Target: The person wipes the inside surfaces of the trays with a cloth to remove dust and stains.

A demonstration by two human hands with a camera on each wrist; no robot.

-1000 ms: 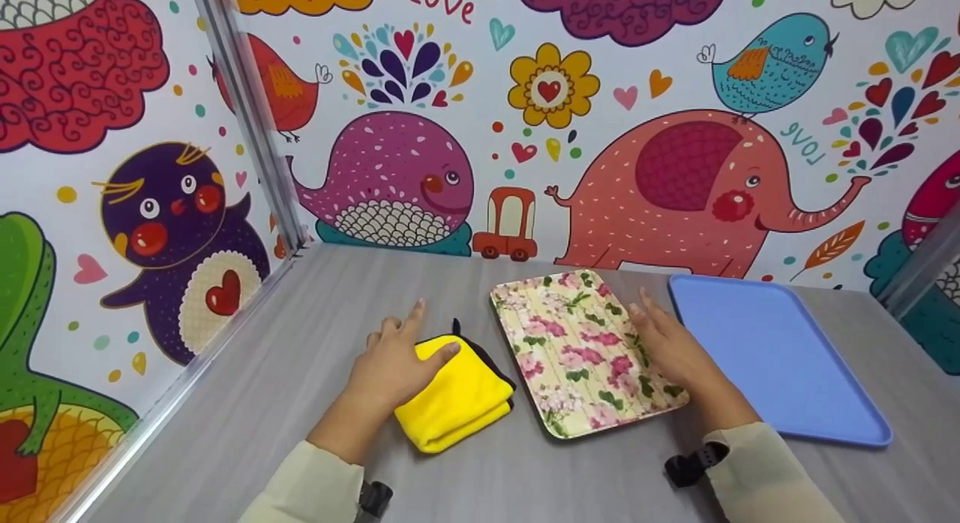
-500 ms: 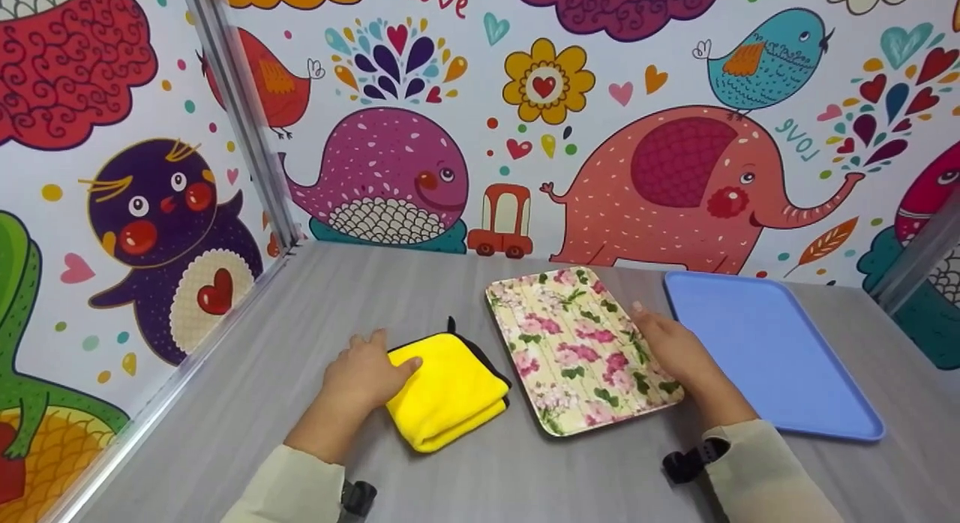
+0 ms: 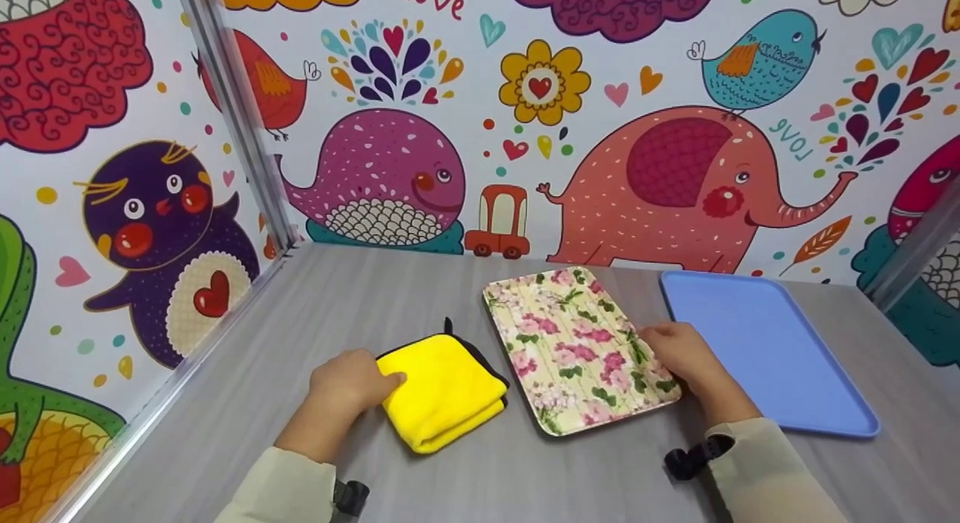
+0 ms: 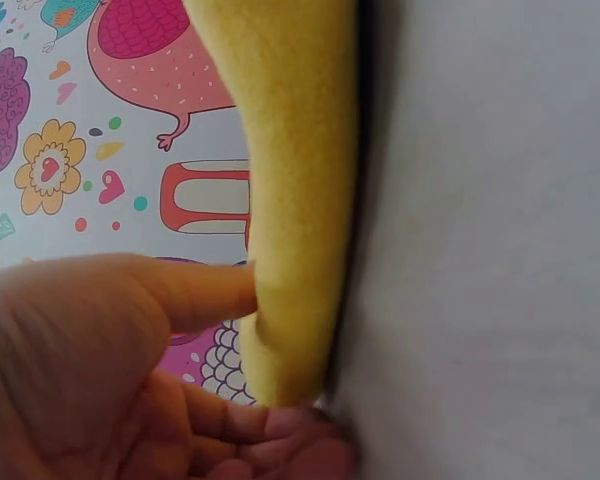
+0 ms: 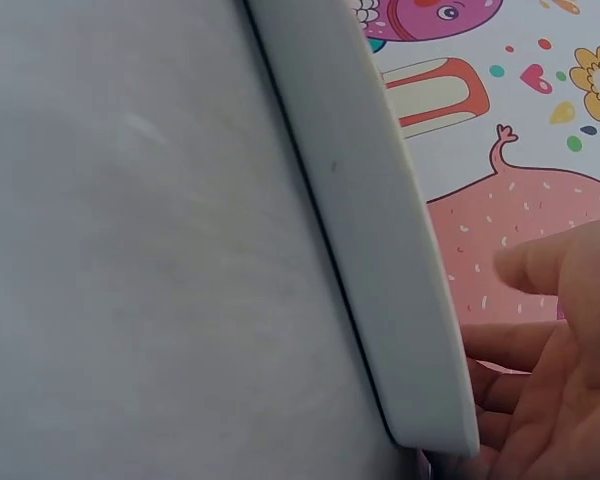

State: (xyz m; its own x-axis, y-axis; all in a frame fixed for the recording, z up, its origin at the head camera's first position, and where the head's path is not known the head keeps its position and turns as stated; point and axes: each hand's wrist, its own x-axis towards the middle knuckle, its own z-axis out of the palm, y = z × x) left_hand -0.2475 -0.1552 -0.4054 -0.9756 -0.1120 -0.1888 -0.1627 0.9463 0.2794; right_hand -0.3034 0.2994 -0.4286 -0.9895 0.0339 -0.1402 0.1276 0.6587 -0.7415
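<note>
The left hand (image 3: 346, 380) is pinching the left edge of a folded yellow cloth (image 3: 446, 395), its thumb pressing on the cloth's face and its fingers curling in beneath. The cloth is lying left of the middle of the surface (image 3: 510, 485), well apart from the back edge, and is showing black trim and a small black loop (image 3: 448, 326) on its far side. Beside it, a floral tray (image 3: 577, 350) is lying slantwise, its far end sitting near the back edge of the surface. The right hand (image 3: 679, 350) is resting by the tray's right edge with its fingers loosely extended; in the right wrist view the thumb is standing clear of the rim, while the fingertips are partly hiding behind the tray's side. A blue tray (image 3: 772, 350) is lying farther right, toward the back right corner of the surface, the right forearm overlapping its near left corner. Both wrists are wearing black straps (image 3: 352, 497) below pale sleeves (image 3: 277, 485). A printed wall (image 3: 600, 133) is rising behind the back edge.
</note>
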